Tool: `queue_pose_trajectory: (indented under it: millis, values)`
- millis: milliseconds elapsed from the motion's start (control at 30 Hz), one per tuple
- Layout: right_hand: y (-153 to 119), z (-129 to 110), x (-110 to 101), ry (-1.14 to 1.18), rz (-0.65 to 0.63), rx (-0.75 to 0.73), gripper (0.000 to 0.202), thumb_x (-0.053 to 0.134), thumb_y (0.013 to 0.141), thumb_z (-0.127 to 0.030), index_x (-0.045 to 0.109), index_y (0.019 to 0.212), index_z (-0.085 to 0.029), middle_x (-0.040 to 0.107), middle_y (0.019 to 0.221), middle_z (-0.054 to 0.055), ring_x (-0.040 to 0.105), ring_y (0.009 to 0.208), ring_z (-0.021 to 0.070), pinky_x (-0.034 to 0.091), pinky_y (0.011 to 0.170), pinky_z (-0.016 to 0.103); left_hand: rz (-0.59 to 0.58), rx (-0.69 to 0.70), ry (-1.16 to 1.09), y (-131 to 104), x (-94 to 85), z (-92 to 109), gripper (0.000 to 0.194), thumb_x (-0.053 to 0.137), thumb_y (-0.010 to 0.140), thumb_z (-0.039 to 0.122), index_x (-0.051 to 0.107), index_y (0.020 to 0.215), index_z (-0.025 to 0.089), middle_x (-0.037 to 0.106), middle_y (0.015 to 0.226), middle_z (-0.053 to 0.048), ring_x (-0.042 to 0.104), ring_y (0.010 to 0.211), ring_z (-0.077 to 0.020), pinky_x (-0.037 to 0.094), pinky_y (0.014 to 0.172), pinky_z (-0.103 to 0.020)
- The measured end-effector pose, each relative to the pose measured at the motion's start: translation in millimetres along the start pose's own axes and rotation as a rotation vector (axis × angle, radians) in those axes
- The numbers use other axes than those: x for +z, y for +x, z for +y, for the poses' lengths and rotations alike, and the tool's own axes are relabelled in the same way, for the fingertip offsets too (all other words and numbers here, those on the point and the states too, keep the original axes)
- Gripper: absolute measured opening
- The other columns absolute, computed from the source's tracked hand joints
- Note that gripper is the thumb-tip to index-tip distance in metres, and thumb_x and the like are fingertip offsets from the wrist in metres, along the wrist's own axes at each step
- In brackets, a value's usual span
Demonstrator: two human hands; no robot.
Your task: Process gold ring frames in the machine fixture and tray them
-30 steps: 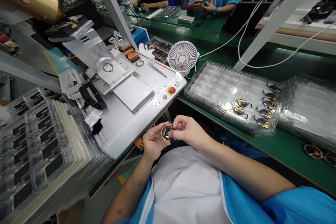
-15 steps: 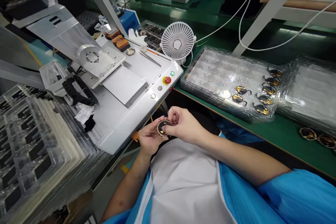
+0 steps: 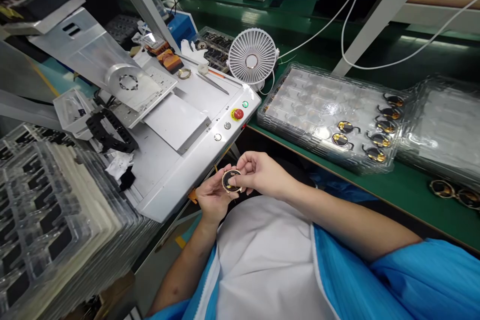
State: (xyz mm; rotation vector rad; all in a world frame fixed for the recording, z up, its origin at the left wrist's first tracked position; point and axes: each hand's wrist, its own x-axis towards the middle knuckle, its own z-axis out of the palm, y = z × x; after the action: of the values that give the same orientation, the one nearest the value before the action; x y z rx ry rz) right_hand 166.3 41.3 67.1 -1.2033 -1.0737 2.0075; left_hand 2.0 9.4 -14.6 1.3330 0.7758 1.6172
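Observation:
A round watch case [image 3: 231, 181] with a gold rim and a dark inside is held in front of my body. My left hand [image 3: 213, 195] grips it from the left and below. My right hand [image 3: 260, 175] reaches over from the right, its thumb pressed on the dark face and its other fingers curled at the rim. Round dark parts with short curved tails [image 3: 376, 154] lie in the clear tray [image 3: 311, 132] at the right.
At the left stands a white machine [image 3: 168, 180] with a red button [image 3: 238, 114]. Beyond are a white fan [image 3: 251, 60], tweezers [image 3: 212, 84] and co-workers' hands. Stacked trays [image 3: 71, 240] fill the lower left. More watch cases [image 3: 442, 189] lie at the right.
The watch case and both my hands have shifted slightly left in view. My right thumb has moved on the dark face, and more of the gold rim shows.

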Motion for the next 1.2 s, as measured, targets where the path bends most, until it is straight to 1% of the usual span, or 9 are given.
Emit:
queue_pose_trajectory:
  millis: [167,333,567,633,767,833,900,1033,1200]
  values:
    - [3,3,-4,0.011,-0.053,0.061,0.065,0.091,0.048,-0.054,0.048,0.071,-0.012,0.058,0.052,-0.002,0.05,0.04,0.0038,0.043,0.036,0.014,-0.043,0.046,0.077,-1,-1.0,1,0.054,0.089,0.076,0.024,0.071,0.126,0.034,0.069,0.125,-0.011,0.072,0.107,-0.0266,0.062,0.094,-0.037]
    - [10,8,4,0.109,-0.059,0.056,0.078,0.094,0.033,-0.06,0.042,0.068,-0.013,0.057,0.049,-0.004,0.048,0.038,0.005,0.044,0.035,0.017,-0.023,0.098,0.148,0,0.0,8,0.053,0.088,0.077,0.019,0.071,0.125,0.033,0.071,0.121,-0.01,0.07,0.111,-0.0274,0.06,0.099,-0.038]
    - [40,-10,17,-0.05,-0.091,-0.035,0.078,0.094,0.036,-0.063,0.056,0.08,-0.012,0.058,0.057,-0.004,0.054,0.046,0.0048,0.047,0.036,0.016,0.263,0.012,0.037,10,-6.6,14,0.043,0.087,0.079,0.02,0.075,0.12,0.029,0.073,0.12,-0.009,0.072,0.11,-0.023,0.06,0.098,-0.03]
    - [59,-24,16,-0.107,-0.045,-0.089,0.074,0.095,0.043,-0.057,0.056,0.089,-0.013,0.059,0.062,-0.005,0.054,0.046,0.0047,0.044,0.034,0.016,0.304,-0.031,-0.028,14,-9.3,22,0.041,0.085,0.082,0.021,0.075,0.121,0.027,0.072,0.123,-0.009,0.07,0.115,-0.0233,0.058,0.102,-0.031]
    - [100,-59,12,-0.078,0.218,-0.171,0.047,0.079,0.076,-0.047,0.048,0.095,-0.017,0.053,0.055,-0.007,0.046,0.038,0.0052,0.04,0.033,0.019,0.228,-0.172,-0.127,18,-15.1,37,0.034,0.08,0.087,0.024,0.074,0.12,0.031,0.069,0.127,-0.007,0.07,0.113,-0.0292,0.062,0.097,-0.041]
    - [115,-72,11,-0.093,0.249,-0.181,0.029,0.067,0.088,-0.038,0.047,0.091,-0.017,0.05,0.051,-0.008,0.044,0.035,0.0055,0.038,0.034,0.019,0.165,-0.171,-0.076,18,-18.1,40,0.041,0.081,0.085,0.021,0.073,0.124,0.033,0.069,0.126,-0.007,0.073,0.108,-0.0274,0.064,0.088,-0.035]
    - [122,-80,10,-0.108,0.249,-0.199,0.022,0.061,0.091,-0.031,0.047,0.084,-0.016,0.048,0.049,-0.008,0.041,0.033,0.004,0.035,0.034,0.018,0.133,-0.111,0.007,18,-20.7,40,0.054,0.084,0.08,0.015,0.07,0.129,0.033,0.07,0.124,-0.008,0.074,0.103,-0.0234,0.064,0.085,-0.029]
    - [105,-76,8,-0.094,0.181,-0.263,0.031,0.069,0.086,-0.036,0.047,0.079,-0.015,0.047,0.047,-0.007,0.039,0.033,0.0024,0.031,0.035,0.016,0.138,0.021,0.215,17,-23.7,36,0.071,0.088,0.071,0.007,0.065,0.136,0.026,0.072,0.123,-0.012,0.073,0.108,-0.0223,0.064,0.087,-0.027]
    - [54,-52,3,-0.227,-0.119,-0.19,0.058,0.082,0.065,-0.061,0.05,0.077,-0.014,0.05,0.047,-0.006,0.041,0.034,0.0027,0.031,0.035,0.015,0.146,0.105,0.503,16,-21.9,34,0.078,0.088,0.074,0.013,0.056,0.145,0.018,0.069,0.128,-0.015,0.071,0.112,-0.0238,0.062,0.096,-0.032]
